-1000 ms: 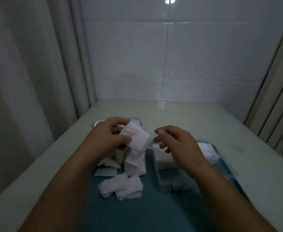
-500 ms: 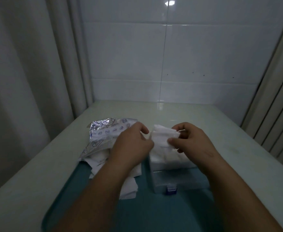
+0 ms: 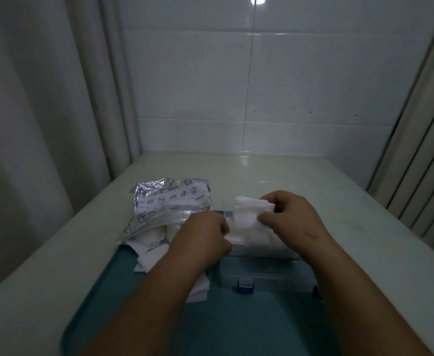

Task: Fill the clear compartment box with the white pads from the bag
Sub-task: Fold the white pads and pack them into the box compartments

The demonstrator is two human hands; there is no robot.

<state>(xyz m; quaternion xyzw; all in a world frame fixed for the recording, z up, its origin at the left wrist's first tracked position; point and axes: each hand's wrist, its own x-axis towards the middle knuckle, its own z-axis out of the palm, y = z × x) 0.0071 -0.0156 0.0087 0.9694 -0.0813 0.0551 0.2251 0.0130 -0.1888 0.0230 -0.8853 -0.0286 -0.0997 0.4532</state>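
On the crinkled bag [image 3: 171,201] we make out one printed word, seemingly "Content", beside a row of small round symbols. We cannot read any other print.

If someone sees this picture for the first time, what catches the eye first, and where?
The right hand pinches a folded white pad above the clear plastic compartment box, mid-frame; the left hand is at the pad's lower corner. To the left lies a crinkled clear bag with blue print, with loose white pads under its edge and on the teal tray.
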